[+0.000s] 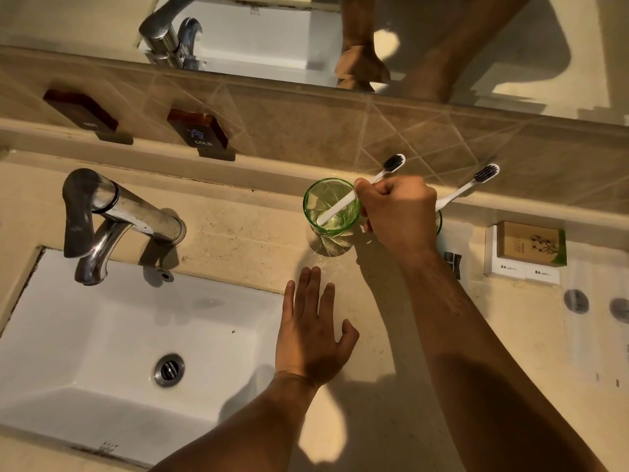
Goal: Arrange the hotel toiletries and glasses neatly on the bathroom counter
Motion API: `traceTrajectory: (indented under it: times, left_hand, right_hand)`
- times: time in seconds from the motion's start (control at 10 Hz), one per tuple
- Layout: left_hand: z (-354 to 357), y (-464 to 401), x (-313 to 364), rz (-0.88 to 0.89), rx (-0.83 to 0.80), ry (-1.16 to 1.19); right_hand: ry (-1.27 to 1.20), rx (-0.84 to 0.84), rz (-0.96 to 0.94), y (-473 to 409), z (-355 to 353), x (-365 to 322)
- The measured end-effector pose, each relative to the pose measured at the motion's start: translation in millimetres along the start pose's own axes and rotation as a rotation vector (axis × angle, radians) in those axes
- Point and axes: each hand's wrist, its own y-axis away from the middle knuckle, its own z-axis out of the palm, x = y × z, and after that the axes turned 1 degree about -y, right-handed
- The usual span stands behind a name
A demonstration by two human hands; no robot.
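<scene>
**Two glasses, two toothbrushes, two hands at the counter**

Two green glasses on the beige counter (238, 229), right of the sink (102, 335). Nearer glass (332, 216) standing upright in full view; second glass (439, 222) almost wholly hidden behind the right hand, only a sliver of green rim showing.

Two white toothbrushes with dark bristles. First toothbrush (343, 207) leaning in the nearer glass, handle end down at the bottom, bristle head up and to the right over the rim. Second toothbrush (466, 189) slanting up to the right from behind the hand, head against the tiled wall ledge; cannot tell whether its lower end sits in the second glass.

Right hand (396, 212) curled into a closed grip around the first toothbrush's handle, just beside the nearer glass's rim. Left hand (315, 330) flat and open, fingers spread, resting empty on the counter near the sink's corner, below the nearer glass.

One brown box (529, 243) with a floral print lying on top of two white boxes (524, 272) side by side, further right. Two dark round marks (576, 301) on clear wrapping at the right edge; contents unclear.

One chrome faucet (112, 216) over the sink, one drain (169, 369) in the basin. Two brown wall plaques (197, 129), one reading COLD. Mirror (476, 46) above.
</scene>
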Motion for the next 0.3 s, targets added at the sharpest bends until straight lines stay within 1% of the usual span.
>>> traceTrajectory:
  times: [0.1,0.2,0.3]
  left_hand:
    - [-3,1,2,0.012,0.000,0.011]
    - [-6,1,2,0.011,0.010,0.029]
    - [-6,1,0,0.019,0.004,0.014]
  right_hand:
    - [-0.004,-0.011,0.015,2,-4,1]
    - [-0.046,0.019,0.006,14,-10,4]
    - [-0.038,0.065,-0.096,24,-13,11]
